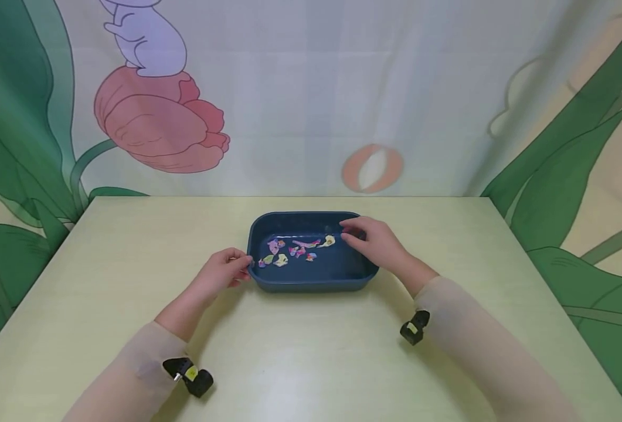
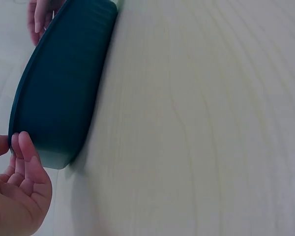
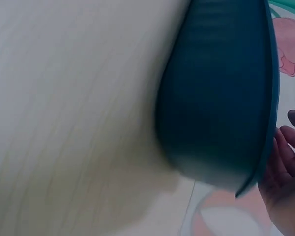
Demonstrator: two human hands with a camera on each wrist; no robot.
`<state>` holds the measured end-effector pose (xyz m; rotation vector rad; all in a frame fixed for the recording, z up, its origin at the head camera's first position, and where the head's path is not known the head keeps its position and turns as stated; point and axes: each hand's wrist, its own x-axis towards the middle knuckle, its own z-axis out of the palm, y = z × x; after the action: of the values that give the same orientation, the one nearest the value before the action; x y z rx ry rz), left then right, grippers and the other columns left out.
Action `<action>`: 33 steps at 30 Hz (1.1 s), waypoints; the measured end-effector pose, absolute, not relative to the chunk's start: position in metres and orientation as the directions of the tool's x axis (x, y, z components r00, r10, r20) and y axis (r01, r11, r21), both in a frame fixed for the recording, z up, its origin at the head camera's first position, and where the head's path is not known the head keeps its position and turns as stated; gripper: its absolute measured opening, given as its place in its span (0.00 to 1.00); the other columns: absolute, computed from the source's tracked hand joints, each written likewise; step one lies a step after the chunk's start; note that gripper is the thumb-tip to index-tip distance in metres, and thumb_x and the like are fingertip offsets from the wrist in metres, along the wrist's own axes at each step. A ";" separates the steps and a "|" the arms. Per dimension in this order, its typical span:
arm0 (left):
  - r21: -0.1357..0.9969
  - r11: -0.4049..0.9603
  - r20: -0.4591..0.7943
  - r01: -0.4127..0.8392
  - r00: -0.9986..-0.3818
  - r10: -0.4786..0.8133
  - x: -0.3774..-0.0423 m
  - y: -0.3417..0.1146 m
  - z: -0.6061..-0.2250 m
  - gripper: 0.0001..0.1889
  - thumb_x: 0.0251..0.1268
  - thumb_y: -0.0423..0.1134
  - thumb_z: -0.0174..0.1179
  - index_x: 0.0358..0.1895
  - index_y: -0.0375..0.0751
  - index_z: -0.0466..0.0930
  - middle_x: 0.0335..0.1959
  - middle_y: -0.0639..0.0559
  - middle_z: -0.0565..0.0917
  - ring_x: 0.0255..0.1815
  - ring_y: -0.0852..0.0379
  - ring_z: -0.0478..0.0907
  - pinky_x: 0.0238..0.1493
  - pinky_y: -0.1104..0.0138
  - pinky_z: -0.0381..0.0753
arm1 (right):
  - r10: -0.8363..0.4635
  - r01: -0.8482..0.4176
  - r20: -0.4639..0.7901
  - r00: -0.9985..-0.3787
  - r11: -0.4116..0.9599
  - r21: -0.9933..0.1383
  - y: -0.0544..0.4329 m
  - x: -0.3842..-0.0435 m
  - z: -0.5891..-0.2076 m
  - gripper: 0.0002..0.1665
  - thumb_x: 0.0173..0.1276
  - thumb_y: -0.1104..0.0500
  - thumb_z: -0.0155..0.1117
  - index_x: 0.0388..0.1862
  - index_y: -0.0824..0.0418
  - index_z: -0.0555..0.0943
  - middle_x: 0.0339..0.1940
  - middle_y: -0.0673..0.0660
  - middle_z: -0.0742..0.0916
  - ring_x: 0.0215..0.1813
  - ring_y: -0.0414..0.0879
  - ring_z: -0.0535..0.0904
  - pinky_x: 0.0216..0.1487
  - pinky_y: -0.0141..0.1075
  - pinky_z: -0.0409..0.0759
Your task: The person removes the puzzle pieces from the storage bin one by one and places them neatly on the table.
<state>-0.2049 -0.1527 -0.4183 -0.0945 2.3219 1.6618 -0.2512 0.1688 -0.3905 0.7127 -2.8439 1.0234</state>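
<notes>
A dark blue, rounded rectangular tub (image 1: 316, 286) stands on the table. Several small, colourful flat cutouts (image 1: 281, 259) lie in it, mostly left of the middle. My left hand (image 1: 222, 271) pinches the tub's left rim, thumb on the inner side and fingers beneath, as the left wrist view also shows at the tub's end (image 2: 54, 158). Over the right end of the tub hangs my right hand (image 1: 378, 241), its thumb and fingers apart and loosely bent. No held object shows between them in the right wrist view, where the tub wall (image 3: 216, 108) hides part of the fingers.
The pale wood table (image 1: 300, 357) extends around the tub. Behind it hangs a printed curtain (image 1: 289, 117) with a pink flower and green leaves. Each sleeve carries a small black camera, one at the left wrist (image 1: 197, 380) and one at the right (image 1: 413, 329).
</notes>
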 end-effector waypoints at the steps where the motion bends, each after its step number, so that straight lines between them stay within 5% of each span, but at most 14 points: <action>1: 0.921 0.323 -0.265 -0.216 -0.957 0.114 -0.205 -0.152 -0.418 0.14 0.70 0.40 0.51 0.45 0.29 0.71 0.27 0.50 0.78 0.30 0.56 0.78 0.32 0.67 0.74 | -0.405 -0.416 0.170 -0.898 0.661 -0.624 0.165 -0.252 -0.391 0.19 0.67 0.58 0.60 0.54 0.63 0.78 0.44 0.57 0.83 0.44 0.48 0.78 0.47 0.42 0.76; 18: 0.943 0.233 -0.271 -0.237 -0.954 0.125 -0.205 -0.153 -0.423 0.13 0.70 0.38 0.51 0.45 0.29 0.69 0.24 0.52 0.76 0.26 0.58 0.76 0.30 0.69 0.75 | -0.297 -0.132 -0.037 -0.954 0.527 -0.840 0.130 -0.280 -0.409 0.21 0.67 0.54 0.60 0.56 0.63 0.77 0.51 0.59 0.82 0.52 0.51 0.77 0.53 0.44 0.74; 29: 0.940 0.244 -0.276 -0.238 -0.952 0.134 -0.205 -0.150 -0.424 0.13 0.70 0.38 0.50 0.45 0.27 0.70 0.24 0.51 0.76 0.26 0.56 0.76 0.31 0.69 0.75 | -0.218 -0.039 -0.137 -0.966 0.650 -0.759 0.134 -0.285 -0.422 0.28 0.61 0.54 0.67 0.58 0.65 0.75 0.33 0.57 0.78 0.33 0.47 0.72 0.35 0.34 0.71; 33: 0.946 0.213 -0.279 -0.246 -0.949 0.146 -0.205 -0.151 -0.425 0.13 0.70 0.38 0.50 0.46 0.27 0.69 0.24 0.51 0.76 0.26 0.57 0.76 0.30 0.69 0.76 | -0.196 -0.035 -0.170 -0.966 0.748 -0.663 0.132 -0.288 -0.424 0.32 0.57 0.53 0.70 0.57 0.67 0.75 0.32 0.57 0.79 0.33 0.47 0.71 0.36 0.36 0.71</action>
<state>-0.2052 -0.1510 -0.4246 -0.0936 2.1845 1.7932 -0.2884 0.1315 -0.4243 0.2120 -3.1496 1.1873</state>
